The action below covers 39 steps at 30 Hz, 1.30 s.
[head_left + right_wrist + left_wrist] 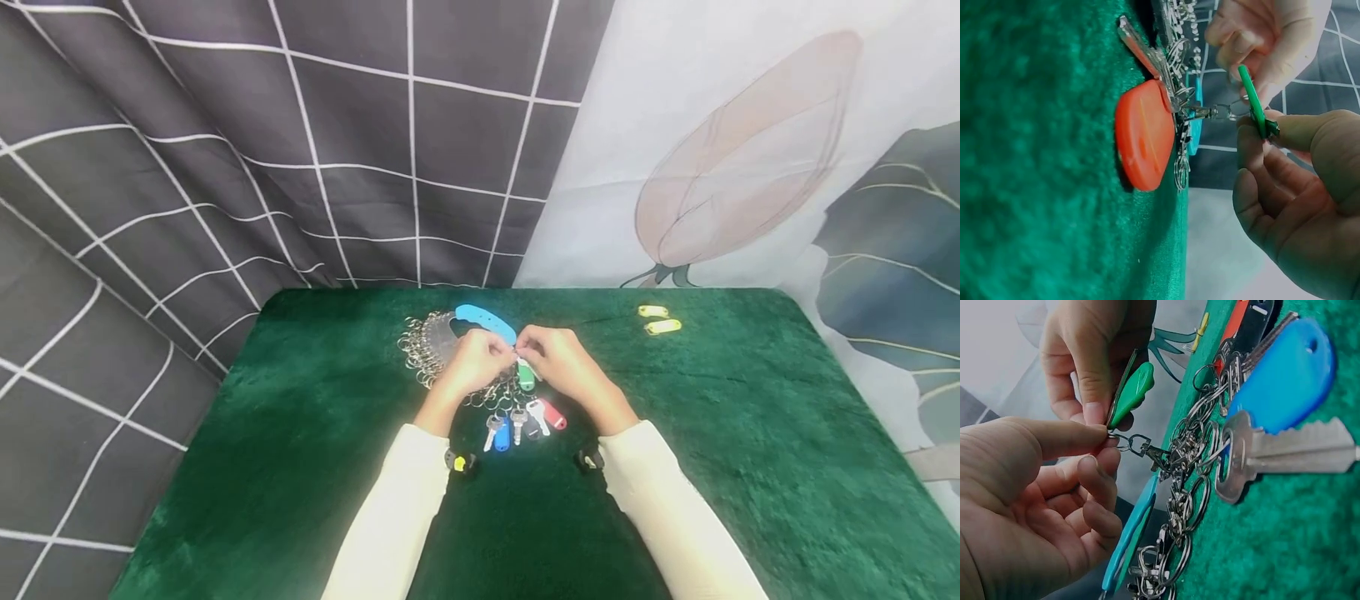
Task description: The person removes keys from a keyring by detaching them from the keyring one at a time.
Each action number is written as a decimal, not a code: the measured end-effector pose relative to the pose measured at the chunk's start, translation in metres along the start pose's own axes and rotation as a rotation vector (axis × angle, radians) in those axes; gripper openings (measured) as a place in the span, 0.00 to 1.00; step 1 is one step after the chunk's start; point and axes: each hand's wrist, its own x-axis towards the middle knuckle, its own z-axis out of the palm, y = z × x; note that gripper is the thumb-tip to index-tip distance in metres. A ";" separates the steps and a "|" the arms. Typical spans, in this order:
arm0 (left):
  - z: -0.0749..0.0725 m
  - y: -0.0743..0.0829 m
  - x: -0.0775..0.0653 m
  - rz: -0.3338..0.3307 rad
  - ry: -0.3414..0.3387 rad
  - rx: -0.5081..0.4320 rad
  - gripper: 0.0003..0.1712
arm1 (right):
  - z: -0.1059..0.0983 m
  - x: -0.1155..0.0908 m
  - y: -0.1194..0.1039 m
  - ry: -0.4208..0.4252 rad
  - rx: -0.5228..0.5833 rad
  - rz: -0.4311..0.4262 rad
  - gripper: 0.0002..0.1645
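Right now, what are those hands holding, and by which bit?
The right hand pinches the green tag near its ring end, beside what looks like a key. The left hand pinches the metal ring by its edge.

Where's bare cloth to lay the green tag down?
Bare cloth lies left of the rings, between the sleeves below the keys, and right of the right sleeve, below the yellow tags. It's crowded around the left hand and right hand, with rings, keys and the red tag bunched there.
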 end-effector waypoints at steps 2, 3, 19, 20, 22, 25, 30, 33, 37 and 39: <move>-0.001 -0.002 -0.002 0.014 0.014 0.026 0.05 | 0.003 0.001 -0.001 -0.009 0.003 -0.003 0.03; -0.002 -0.002 -0.003 0.025 0.019 0.032 0.05 | 0.003 0.001 -0.001 -0.009 0.003 -0.004 0.03; -0.001 -0.006 -0.002 0.136 0.008 0.057 0.04 | 0.000 0.005 0.006 0.040 -0.002 0.013 0.02; -0.002 -0.006 -0.002 0.125 0.001 0.047 0.05 | 0.000 0.005 0.006 0.039 0.003 0.014 0.02; -0.002 -0.006 0.000 0.105 -0.019 0.016 0.07 | -0.001 0.005 0.005 0.036 0.018 0.017 0.02; -0.003 -0.007 0.002 0.068 -0.043 -0.052 0.09 | 0.000 0.005 0.005 0.031 0.026 0.021 0.02; -0.004 -0.009 0.005 0.016 -0.064 -0.116 0.07 | 0.001 0.006 0.004 0.020 0.030 0.025 0.02; -0.005 -0.009 0.005 0.018 -0.065 -0.094 0.05 | 0.001 0.005 0.002 0.013 0.031 0.026 0.02; -0.006 -0.010 0.004 0.076 -0.070 -0.013 0.02 | 0.003 0.006 0.003 0.018 -0.001 0.037 0.02; -0.006 -0.010 0.004 0.096 -0.076 0.014 0.02 | 0.003 0.007 0.003 0.021 -0.008 0.033 0.02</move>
